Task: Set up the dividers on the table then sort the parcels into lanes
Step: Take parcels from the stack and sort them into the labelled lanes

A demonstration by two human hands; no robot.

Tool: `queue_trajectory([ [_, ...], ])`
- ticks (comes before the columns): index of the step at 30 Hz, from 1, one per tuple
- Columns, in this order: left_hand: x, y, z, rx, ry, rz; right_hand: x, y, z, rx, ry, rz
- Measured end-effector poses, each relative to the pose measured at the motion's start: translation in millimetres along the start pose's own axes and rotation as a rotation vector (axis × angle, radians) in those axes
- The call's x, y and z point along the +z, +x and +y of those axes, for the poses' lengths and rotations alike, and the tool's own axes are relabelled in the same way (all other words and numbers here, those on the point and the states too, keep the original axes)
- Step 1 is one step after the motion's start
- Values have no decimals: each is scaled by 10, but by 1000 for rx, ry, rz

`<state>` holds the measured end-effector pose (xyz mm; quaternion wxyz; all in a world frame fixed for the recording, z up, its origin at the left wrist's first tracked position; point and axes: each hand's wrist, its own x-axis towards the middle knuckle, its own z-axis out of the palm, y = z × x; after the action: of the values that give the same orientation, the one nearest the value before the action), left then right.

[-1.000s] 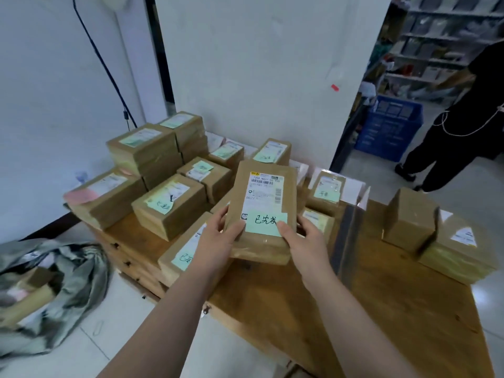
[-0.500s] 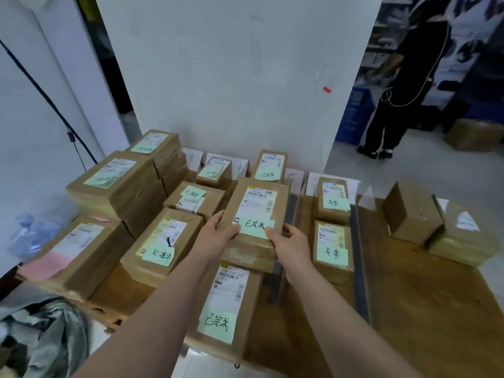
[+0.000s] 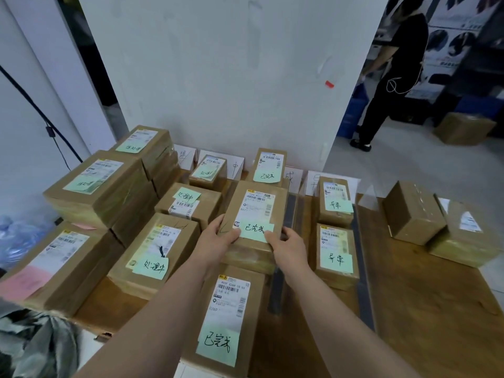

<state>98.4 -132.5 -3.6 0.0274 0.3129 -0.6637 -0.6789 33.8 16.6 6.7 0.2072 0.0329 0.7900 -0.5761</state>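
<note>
Gripping the near end of a brown parcel (image 3: 256, 214), the left hand (image 3: 215, 241) and right hand (image 3: 289, 248) are each keeping a clenched grip on it, thumbs lying on its top by the green note (image 3: 255, 230). The parcel is sitting at the centre of the wooden tabletop (image 3: 425, 296), between a similar parcel (image 3: 268, 167) at 12 o'clock and another (image 3: 227, 320) at 6 o'clock. A clear divider (image 3: 283, 252) is standing just beside it at 3 o'clock, with two more parcels (image 3: 336, 255) lying beyond. At 9 o'clock, taller boxes (image 3: 98, 186) are piling up in stacks.
</note>
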Motion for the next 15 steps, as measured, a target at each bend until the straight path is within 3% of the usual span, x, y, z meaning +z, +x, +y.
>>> queue_trajectory([
  [8, 61, 3, 87, 46, 219, 106, -55, 16, -13, -49, -125, 6],
  [15, 114, -98, 401, 416, 842, 256, -378, -83, -164, -284, -446, 66],
])
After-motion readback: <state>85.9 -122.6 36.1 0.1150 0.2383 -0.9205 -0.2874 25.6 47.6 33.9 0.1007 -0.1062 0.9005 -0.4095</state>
